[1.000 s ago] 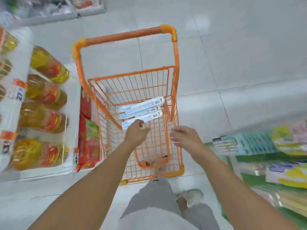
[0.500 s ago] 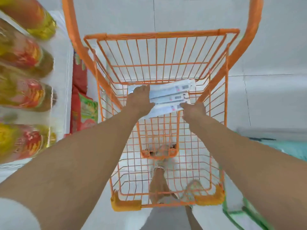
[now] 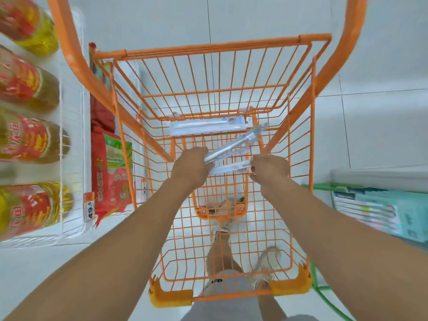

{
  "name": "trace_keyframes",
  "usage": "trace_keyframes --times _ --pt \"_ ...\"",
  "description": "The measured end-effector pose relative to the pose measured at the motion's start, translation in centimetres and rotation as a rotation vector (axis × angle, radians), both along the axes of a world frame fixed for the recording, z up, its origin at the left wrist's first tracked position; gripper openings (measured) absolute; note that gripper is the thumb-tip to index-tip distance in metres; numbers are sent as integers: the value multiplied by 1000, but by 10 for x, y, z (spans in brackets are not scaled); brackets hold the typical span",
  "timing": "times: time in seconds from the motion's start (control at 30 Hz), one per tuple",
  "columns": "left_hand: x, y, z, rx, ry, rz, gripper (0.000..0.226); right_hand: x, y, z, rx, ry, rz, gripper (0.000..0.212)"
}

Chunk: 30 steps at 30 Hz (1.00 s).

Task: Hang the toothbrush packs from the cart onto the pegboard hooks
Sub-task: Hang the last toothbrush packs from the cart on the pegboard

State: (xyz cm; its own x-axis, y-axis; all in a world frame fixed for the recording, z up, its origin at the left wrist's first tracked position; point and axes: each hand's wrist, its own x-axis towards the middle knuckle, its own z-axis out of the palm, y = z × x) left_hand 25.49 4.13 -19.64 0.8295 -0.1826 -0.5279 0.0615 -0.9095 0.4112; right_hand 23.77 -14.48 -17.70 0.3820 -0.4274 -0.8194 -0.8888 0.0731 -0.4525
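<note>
Both hands down in the orange cart (image 3: 208,46), left hand (image 3: 192,169) gripping two toothbrush packs (image 3: 231,149), right hand (image 3: 269,169) pinching the lower one's end, third pack (image 3: 208,126) lying flat just beyond, oil bottles (image 3: 25,82) far left

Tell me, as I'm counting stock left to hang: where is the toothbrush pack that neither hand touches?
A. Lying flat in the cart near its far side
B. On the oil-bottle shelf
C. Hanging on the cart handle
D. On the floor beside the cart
A: one toothbrush pack lies flat in the orange cart, beyond the left hand and right hand, which hold the others.
</note>
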Motion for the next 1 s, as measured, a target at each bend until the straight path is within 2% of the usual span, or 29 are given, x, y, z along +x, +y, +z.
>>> trace_keyframes --times 0.07,0.13,0.23,0.27,0.33,0.43,0.5,0.57,0.73,0.83,0.9,1.0 --pt "-4 2 6 -60 55 47 18 -2 -3 1 -84 -32 -54 21" --pt "-8 4 11 -128 105 102 25 -4 -4 0 -154 -89 -55 20" --pt "-14 10 16 -282 235 274 25 -4 -6 0 -96 -107 -25 49" --pt "-16 12 18 -330 287 317 27 -4 -6 6 -51 -88 -25 47" --pt "-22 15 21 -345 339 322 29 -4 -5 16 53 -25 -48 30" --pt "-31 17 28 -304 222 303 25 -8 -4 28 125 53 -29 3" --pt "-36 20 39 -241 56 307 21 -11 -7 39 110 60 41 9" --pt "-41 22 54 -260 -65 282 17 -12 -10 60 86 46 121 6" --pt "-54 -6 119 -462 -50 175 25 -29 -38 141 236 -38 186 8" --pt "-69 -43 160 -586 -18 16 19 -54 -71 196 417 -121 64 23" --pt "-81 -73 186 -673 0 -44 18 -75 -98 231 490 -204 -55 18" --pt "-104 -124 223 -762 25 -100 9 -121 -142 274 495 -306 -301 15"
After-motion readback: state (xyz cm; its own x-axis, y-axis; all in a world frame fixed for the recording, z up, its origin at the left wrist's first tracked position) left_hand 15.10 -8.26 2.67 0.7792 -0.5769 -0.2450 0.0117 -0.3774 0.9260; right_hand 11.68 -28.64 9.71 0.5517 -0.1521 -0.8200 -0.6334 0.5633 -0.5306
